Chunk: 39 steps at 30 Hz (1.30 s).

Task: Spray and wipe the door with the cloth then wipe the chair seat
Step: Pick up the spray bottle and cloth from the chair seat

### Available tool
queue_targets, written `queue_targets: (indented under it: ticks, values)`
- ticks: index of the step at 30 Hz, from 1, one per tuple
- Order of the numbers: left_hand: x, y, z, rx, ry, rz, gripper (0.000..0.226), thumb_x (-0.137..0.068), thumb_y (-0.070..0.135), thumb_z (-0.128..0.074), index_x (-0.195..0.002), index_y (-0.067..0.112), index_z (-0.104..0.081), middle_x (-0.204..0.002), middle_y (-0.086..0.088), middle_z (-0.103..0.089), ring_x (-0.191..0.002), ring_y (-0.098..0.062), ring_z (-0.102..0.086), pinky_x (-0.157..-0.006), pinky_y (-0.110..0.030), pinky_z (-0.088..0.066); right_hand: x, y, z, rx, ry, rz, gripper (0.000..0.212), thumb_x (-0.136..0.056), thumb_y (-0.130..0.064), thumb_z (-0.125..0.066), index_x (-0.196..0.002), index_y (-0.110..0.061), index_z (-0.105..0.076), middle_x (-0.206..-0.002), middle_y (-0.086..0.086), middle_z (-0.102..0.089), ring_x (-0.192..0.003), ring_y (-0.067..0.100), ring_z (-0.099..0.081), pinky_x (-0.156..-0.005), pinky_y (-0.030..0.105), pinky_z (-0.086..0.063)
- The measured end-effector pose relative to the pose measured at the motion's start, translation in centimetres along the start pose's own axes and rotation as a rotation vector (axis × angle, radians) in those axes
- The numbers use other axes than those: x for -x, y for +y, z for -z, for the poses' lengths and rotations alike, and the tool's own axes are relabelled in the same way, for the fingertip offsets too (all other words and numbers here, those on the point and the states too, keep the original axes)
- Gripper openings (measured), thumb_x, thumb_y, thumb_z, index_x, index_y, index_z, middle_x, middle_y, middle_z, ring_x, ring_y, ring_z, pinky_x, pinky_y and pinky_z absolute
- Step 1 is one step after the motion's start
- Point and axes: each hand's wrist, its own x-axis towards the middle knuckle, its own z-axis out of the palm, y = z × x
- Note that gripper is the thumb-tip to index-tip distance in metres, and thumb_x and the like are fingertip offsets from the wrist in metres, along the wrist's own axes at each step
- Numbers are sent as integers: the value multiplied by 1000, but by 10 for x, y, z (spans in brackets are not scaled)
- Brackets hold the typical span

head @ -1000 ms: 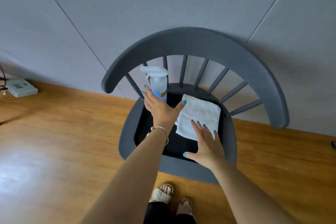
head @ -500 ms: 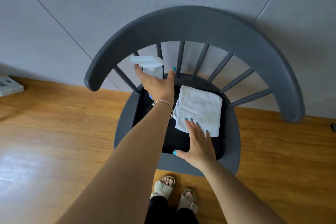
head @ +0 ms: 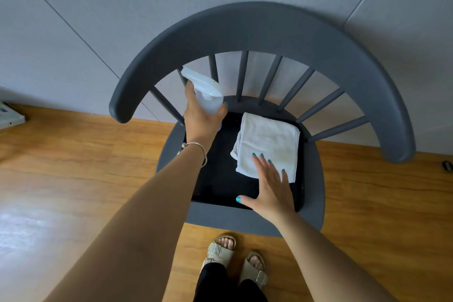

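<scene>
One spray bottle (head: 208,95) in the left hand's (head: 199,117) curled fingers, one cloth (head: 268,140) at frame centre under the right hand's (head: 270,187) straight, spread fingers, both over one chair seat (head: 220,179).

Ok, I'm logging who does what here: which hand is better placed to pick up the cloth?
Right hand: its fingers already lie flat on the cloth on the chair seat. The left hand is busy holding the spray bottle.
</scene>
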Motion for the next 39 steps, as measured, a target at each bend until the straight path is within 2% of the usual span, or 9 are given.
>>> queue_targets:
  ticks: [5,10,13,18,22,28,33,35,39]
  values:
    - [-12,-1,9,-69,-127,-22,92,-76,31,-76,-147,34,-18,-124,-2,-59,-110,-23,-59,-94,-40,-53,-15,3,2,-34,164,-230,104,-82,-62,-68,-157,-31,-2,-167,0,-1,-153,27,-4,-120,53,-13]
    - [-19,-4,14,-109,-179,-72,92,-77,28,-76,-147,34,-18,-120,1,-57,-107,-21,-58,-90,-35,-52,-36,2,-7,-357,340,-511,94,-85,-51,-72,-155,-20,-18,-163,8,-21,-149,29,-20,-116,52,-31]
    - [-23,-8,17,-141,-217,-103,91,-77,28,-75,-147,34,-17,-114,3,-57,-100,-20,-58,-85,-31,-51,-51,9,-3,-397,424,-580,89,-88,-52,-68,-155,-14,-22,-159,12,-28,-147,31,-25,-116,51,-30]
    - [-21,-8,13,-135,-202,-104,92,-77,26,-74,-148,34,-16,-113,2,-58,-99,-18,-58,-83,-28,-50,-58,3,3,-80,314,-375,86,-91,-59,-57,-157,-25,-15,-165,3,-12,-152,26,-11,-120,51,-11]
    - [-20,-8,14,-116,-203,-112,93,-78,24,-74,-149,31,-15,-116,1,-57,-102,-19,-58,-83,-27,-48,-60,-18,2,-78,283,-232,87,-89,-57,-62,-157,-32,-12,-166,-1,-7,-153,26,-7,-121,52,-6]
    - [-16,-12,25,-146,-255,-163,91,-76,30,-77,-146,26,-20,-118,-5,-59,-104,-23,-59,-82,-29,-52,-62,-36,14,-198,233,-22,108,-78,-53,-78,-156,-31,-7,-165,-1,-9,-151,23,-13,-120,53,-17]
    - [-15,-8,32,-191,-361,-168,88,-75,33,-78,-142,28,-21,-112,-4,-58,-101,-24,-61,-83,-37,-57,-78,-62,48,-496,186,60,125,-65,-39,-91,-155,-35,-3,-164,-6,-15,-149,20,-21,-118,59,-24]
    - [-16,-5,34,-192,-379,-177,88,-75,28,-80,-142,28,-22,-116,-2,-58,-105,-23,-59,-88,-39,-57,-87,-75,65,-606,162,91,129,-66,-29,-92,-155,-36,1,-164,-4,-15,-148,22,-24,-118,55,-28]
    - [-23,-6,39,-165,-471,-178,93,-76,34,-81,-147,29,-21,-123,5,-58,-114,-16,-58,-91,-21,-51,-109,-90,90,-570,46,190,136,-69,-17,-91,-152,-44,14,-155,-1,-32,-129,25,-51,-103,47,-49]
